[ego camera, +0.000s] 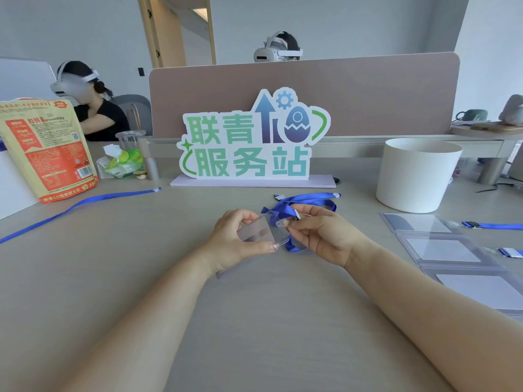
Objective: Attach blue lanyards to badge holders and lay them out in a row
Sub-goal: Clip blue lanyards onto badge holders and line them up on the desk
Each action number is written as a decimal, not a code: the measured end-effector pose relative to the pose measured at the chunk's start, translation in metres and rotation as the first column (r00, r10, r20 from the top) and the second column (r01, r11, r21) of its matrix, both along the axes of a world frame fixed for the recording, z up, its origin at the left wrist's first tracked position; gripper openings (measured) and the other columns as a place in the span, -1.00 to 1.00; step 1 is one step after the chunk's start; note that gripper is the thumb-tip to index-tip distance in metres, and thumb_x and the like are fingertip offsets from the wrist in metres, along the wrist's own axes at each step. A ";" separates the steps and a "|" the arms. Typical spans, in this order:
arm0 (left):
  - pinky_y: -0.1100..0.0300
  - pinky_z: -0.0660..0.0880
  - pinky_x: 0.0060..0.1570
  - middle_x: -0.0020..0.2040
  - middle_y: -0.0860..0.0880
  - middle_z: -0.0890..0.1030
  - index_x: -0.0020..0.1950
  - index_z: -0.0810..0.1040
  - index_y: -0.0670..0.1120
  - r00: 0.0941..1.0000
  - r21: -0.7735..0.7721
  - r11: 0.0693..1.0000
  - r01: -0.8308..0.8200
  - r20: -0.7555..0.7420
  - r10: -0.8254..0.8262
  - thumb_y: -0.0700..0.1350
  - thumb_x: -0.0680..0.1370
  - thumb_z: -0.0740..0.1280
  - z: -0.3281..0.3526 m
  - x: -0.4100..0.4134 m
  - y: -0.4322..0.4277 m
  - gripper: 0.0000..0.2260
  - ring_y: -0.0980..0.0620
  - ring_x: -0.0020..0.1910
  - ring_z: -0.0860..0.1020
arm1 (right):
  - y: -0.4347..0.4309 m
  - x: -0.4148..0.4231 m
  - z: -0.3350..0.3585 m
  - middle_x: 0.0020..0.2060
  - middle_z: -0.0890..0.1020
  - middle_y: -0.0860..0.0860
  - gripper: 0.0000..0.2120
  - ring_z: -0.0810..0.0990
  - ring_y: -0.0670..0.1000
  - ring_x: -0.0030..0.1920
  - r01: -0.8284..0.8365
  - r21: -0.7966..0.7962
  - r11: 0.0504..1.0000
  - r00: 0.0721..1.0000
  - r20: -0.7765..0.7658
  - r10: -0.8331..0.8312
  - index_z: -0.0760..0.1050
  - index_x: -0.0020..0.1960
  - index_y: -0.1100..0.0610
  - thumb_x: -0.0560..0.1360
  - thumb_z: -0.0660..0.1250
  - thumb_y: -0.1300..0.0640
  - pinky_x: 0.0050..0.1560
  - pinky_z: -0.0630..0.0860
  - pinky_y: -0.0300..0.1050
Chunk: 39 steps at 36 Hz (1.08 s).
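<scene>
The head view showed a clear, flat plastic badge holder (260, 232) held above the middle of the smooth grey-beige surface (141, 264). The left hand (240, 239) pinched it by its near and far edges. The right hand (319, 236) had its fingers (294, 226) pinched on the holder's slotted right end, where a glossy blue lanyard (300, 203) looped in folds just behind. To the right lay a row of rectangular finished holders (441, 247), overlapping, their straps running off the edge. A second lanyard (79, 205) stretched straight at far left. A round white tub (416, 176) stood far right; the near surface lay open.
</scene>
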<state>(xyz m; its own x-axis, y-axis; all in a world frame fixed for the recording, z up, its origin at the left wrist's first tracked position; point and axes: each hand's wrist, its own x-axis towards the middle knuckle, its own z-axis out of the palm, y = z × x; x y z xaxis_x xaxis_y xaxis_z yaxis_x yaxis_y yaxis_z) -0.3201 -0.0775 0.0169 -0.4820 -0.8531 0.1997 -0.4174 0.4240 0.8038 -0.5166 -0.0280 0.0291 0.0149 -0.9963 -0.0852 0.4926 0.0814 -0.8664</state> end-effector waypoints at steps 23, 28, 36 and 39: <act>0.16 0.20 0.29 0.15 0.16 0.37 -0.04 0.48 0.29 0.887 -0.180 0.981 0.066 0.462 0.025 0.23 0.29 0.50 0.004 0.010 0.000 -0.68 0.15 0.16 0.24 | -0.002 0.013 -0.008 -0.24 0.66 -0.04 -0.90 0.55 -0.06 -0.24 0.111 -0.142 0.984 0.309 -0.936 -0.170 0.59 -0.05 0.08 0.47 0.36 0.08 -0.17 0.49 -0.17; 0.16 0.37 0.18 0.00 0.20 0.46 -0.04 0.53 0.22 0.911 -0.153 0.987 0.053 0.413 0.015 0.18 0.29 0.53 0.005 0.006 0.000 -0.68 0.13 0.08 0.41 | -0.004 0.012 -0.009 -0.19 0.68 0.03 -0.96 0.64 0.04 -0.14 0.131 -0.141 0.981 0.342 -0.923 -0.178 0.57 -0.13 0.12 0.42 0.38 0.18 -0.02 0.58 -0.02; 0.18 0.49 -0.16 -0.18 0.08 0.60 -0.12 0.50 0.08 0.977 -0.044 0.996 -0.084 0.191 0.091 -0.23 0.44 0.42 0.005 0.003 -0.001 -0.79 0.04 -0.22 0.55 | -0.003 0.017 -0.008 -0.18 0.70 0.13 -0.84 0.70 0.04 -0.19 0.154 -0.033 0.988 0.664 -0.737 -0.128 0.46 0.03 0.32 0.49 0.28 0.25 -0.08 0.60 -0.03; 0.17 0.51 -0.23 -0.14 0.07 0.61 -0.09 0.51 0.04 0.980 -0.002 0.991 -0.135 0.149 0.134 -0.14 0.41 0.49 0.007 0.002 0.000 -0.80 -0.01 -0.20 0.61 | -0.002 0.018 -0.008 -0.14 0.70 0.12 -0.90 0.70 0.03 -0.20 0.158 -0.059 0.986 0.634 -0.759 -0.147 0.45 -0.01 0.24 0.52 0.25 0.22 -0.09 0.61 -0.09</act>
<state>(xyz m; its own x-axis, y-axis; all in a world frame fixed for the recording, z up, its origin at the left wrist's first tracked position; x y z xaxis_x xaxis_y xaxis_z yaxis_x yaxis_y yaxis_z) -0.3185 -0.0771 0.0236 -0.3866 -0.9134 0.1274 -0.5850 0.3497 0.7317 -0.4986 -0.0300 0.0209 -0.2120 -0.9772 -0.0072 -0.3308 0.0787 -0.9404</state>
